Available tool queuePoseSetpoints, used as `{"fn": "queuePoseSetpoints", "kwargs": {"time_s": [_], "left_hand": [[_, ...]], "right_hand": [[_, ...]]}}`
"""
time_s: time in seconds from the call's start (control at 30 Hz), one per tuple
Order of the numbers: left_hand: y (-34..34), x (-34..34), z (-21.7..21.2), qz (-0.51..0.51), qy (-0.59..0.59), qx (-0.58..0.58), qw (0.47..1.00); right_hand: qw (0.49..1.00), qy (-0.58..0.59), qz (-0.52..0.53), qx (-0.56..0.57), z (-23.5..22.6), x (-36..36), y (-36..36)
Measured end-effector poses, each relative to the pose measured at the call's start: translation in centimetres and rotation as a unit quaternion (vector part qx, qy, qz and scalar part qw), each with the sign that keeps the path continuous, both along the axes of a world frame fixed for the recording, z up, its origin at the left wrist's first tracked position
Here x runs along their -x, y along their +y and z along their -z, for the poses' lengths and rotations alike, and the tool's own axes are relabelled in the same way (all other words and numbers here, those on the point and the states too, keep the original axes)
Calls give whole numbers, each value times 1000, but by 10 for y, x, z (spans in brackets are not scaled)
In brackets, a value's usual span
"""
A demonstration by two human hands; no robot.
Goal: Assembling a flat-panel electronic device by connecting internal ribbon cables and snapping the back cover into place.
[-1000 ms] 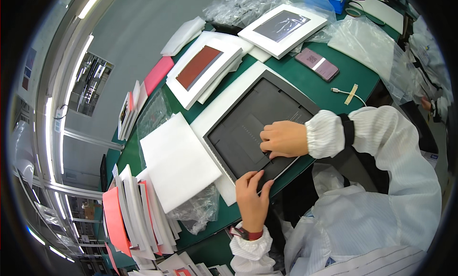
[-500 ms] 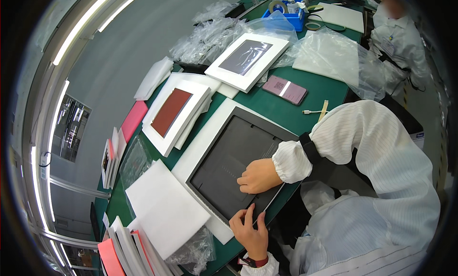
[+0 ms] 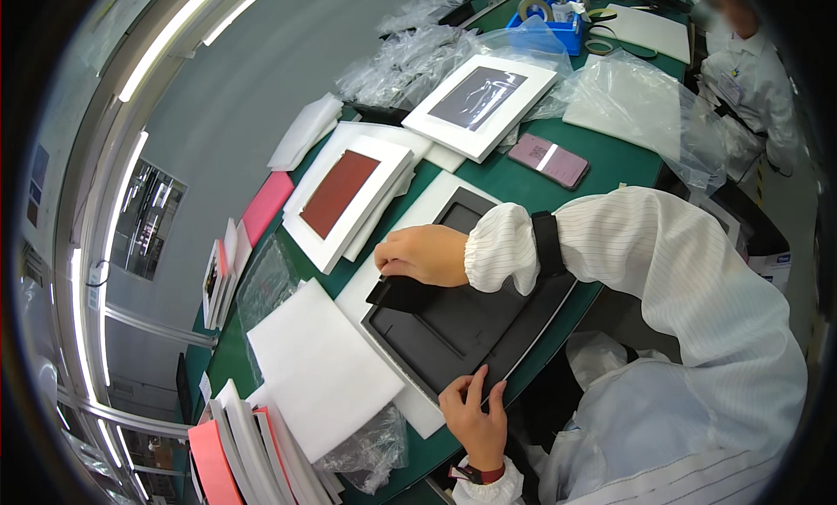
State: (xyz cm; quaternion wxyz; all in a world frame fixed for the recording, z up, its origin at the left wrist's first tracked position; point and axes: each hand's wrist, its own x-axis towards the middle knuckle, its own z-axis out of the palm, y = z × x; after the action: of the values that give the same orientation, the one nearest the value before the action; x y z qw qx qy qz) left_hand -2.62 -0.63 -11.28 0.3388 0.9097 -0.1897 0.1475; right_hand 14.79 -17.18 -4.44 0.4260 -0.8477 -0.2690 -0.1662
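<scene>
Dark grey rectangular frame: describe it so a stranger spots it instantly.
At the green table's near edge lies a flat white sheet. The dark grey rectangular frame rests on it, the bare left hand at its near edge. Unlike the two white rectangular frames beyond, its border is dark.

No legible text or numbers

Outward from the dark tray (image 3: pixel 436 333), I have passing room at 1 o'clock, over the green table (image 3: pixel 488 180) below the phone (image 3: pixel 549 160). The red-panelled white frame (image 3: pixel 394 167) blocks 10 o'clock, the white foam sheet (image 3: pixel 318 365) 8. My right sleeve (image 3: pixel 645 239) bars 3, and my left hand (image 3: pixel 475 418), at the near edge, takes 6. Within, my right hand (image 3: pixel 423 255) and its black flap (image 3: pixel 404 294) obstruct 9.
</scene>
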Motion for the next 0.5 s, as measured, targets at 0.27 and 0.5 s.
{"fn": "queuePoseSetpoints", "kwargs": {"time_s": [0.27, 0.5], "left_hand": [[1, 1, 3, 0, -10, -4, 1000], [2, 2, 3, -1, -20, 0, 1000]], "right_hand": [[999, 12, -20, -25, 5, 2, -2], [983, -134, -83, 93, 5, 5, -13]]}}
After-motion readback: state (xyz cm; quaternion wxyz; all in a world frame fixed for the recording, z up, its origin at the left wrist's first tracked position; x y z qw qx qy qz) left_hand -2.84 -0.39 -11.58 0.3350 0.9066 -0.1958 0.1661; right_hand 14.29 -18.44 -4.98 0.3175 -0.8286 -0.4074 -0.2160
